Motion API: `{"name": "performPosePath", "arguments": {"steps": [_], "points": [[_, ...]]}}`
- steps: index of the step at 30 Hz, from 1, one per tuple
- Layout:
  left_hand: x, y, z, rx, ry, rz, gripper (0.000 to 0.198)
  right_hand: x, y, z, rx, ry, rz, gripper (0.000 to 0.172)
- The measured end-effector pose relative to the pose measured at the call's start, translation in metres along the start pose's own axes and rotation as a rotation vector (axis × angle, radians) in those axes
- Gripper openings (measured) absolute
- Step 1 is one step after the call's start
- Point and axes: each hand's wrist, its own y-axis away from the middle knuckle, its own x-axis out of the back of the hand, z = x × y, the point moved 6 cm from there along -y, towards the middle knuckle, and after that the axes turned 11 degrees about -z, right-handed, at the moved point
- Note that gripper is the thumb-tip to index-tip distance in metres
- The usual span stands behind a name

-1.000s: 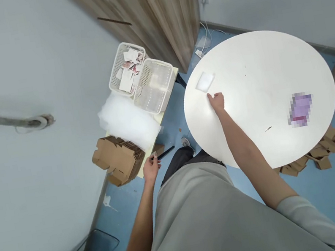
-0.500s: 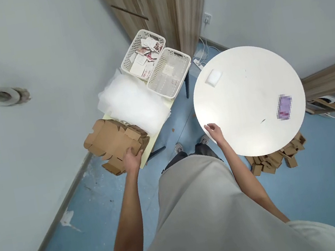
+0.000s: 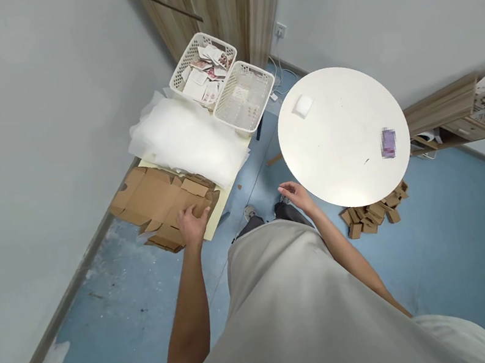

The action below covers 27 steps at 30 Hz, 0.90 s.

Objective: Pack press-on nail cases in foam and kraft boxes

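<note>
My left hand [image 3: 192, 224] rests on a stack of flat brown cardboard box blanks [image 3: 157, 203], its fingers curled over the top sheet's near edge. My right hand [image 3: 295, 195] hangs beside the near edge of the round white table [image 3: 340, 153], fingers loosely apart and holding nothing. A small white pad [image 3: 303, 105] lies at the table's far left, and a small purple item [image 3: 388, 143] lies at its right.
A pile of white foam sheets [image 3: 189, 138] lies behind the cardboard. Two white baskets [image 3: 247, 97] stand beyond it, one holding paper packets [image 3: 205, 76]. Folded small boxes [image 3: 375, 212] lie on the blue floor under the table. Wooden cabinet and walls stand behind.
My right hand pulled back from the white pad to the table's near edge. My left hand moved onto the cardboard stack. The view rose and widened.
</note>
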Motion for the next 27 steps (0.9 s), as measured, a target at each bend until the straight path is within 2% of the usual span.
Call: {"name": "performPosePath", "arguments": {"steps": [6,10,13,16,20,23,27], "points": [[-0.009,0.002,-0.001,-0.144,-0.099,0.008,0.043,-0.02,-0.005,-0.007,0.013,0.023,-0.055,0.055],[-0.014,0.003,-0.004,-0.139,-0.183,0.026,0.045,-0.035,-0.009,-0.007,0.023,0.063,-0.11,0.053],[-0.01,0.002,-0.006,-0.159,-0.194,0.003,0.037,-0.043,-0.009,-0.005,0.027,0.065,-0.14,0.05],[0.001,0.005,-0.008,-0.162,-0.127,0.017,0.033,-0.045,-0.004,-0.003,0.02,0.068,-0.138,0.05],[0.028,0.029,-0.01,-0.142,0.012,0.217,0.045,-0.044,0.005,-0.003,0.012,0.049,-0.127,0.055],[0.05,0.055,0.007,-0.321,0.078,0.387,0.052,-0.046,0.01,-0.008,0.016,0.019,-0.149,0.059],[0.066,0.084,0.051,-0.577,0.071,0.48,0.057,-0.051,0.012,-0.031,0.065,-0.026,-0.215,0.059]]}}
